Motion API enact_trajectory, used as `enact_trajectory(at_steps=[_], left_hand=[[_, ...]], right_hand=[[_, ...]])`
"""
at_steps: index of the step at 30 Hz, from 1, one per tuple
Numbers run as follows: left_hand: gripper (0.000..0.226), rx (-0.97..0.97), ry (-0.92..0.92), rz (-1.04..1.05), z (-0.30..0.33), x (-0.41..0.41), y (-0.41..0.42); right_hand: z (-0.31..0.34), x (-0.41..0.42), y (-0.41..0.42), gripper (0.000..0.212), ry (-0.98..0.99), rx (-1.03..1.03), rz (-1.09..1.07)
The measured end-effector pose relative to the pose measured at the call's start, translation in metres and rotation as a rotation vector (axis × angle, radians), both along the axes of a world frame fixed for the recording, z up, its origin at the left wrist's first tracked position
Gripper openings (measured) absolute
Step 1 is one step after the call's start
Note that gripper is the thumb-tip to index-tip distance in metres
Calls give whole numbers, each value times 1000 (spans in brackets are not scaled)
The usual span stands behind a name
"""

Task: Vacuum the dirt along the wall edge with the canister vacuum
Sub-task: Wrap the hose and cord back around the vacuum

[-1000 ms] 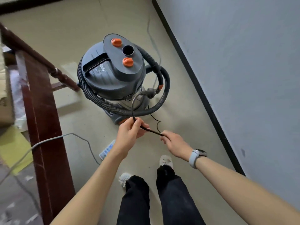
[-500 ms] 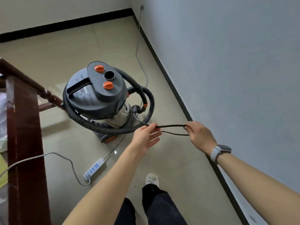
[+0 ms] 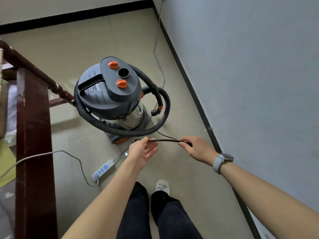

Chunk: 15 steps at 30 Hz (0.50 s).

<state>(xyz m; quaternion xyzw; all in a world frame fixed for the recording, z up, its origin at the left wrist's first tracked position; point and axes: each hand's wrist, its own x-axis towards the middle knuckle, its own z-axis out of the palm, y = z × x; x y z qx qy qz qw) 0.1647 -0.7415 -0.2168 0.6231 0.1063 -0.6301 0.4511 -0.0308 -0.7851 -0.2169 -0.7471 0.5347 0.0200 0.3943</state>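
Vacuum (image 3: 110, 94) stands on the floor ahead of me, hose coiled round it. Its cord (image 3: 164, 140) runs crosswise between my hands: right hand (image 3: 195, 148) pinches one end, left hand (image 3: 144, 152) lies wide beneath the plug end, nearer the power strip (image 3: 103, 169).

Cord's (image 3: 164, 140) far end behind right hand (image 3: 196, 149) (plug unseen), stair post (image 3: 32, 152) cut off below.

We note the canister vacuum (image 3: 110, 94): matt grey plastic lid, glossy orange knobs, shiny metal drum below. Its hose (image 3: 89, 116) is ribbed black plastic. Floor (image 3: 72, 54) tiles are smooth, faintly glossy. Left railing (image 3: 32, 135) is dark varnished wood, scuffed. Right wall (image 3: 259, 83) is matt painted.
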Motion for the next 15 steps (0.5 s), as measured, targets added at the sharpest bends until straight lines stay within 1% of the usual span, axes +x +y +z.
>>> enact_trajectory(at_steps=[5,9,12,15], left_hand=[[15,-84,-96,184,26,51,-11],[18,-220,-148,316,56,113,-26],[14,-290,-173,400,77,167,-39],[11,-349,-229,405,89,222,-52]], right_hand=[[44,63,-26,15,-131,103,193],[77,135,-47,25,-263,169,270],[90,191,-66,21,-301,202,340],[93,250,-83,23,-312,240,375]])
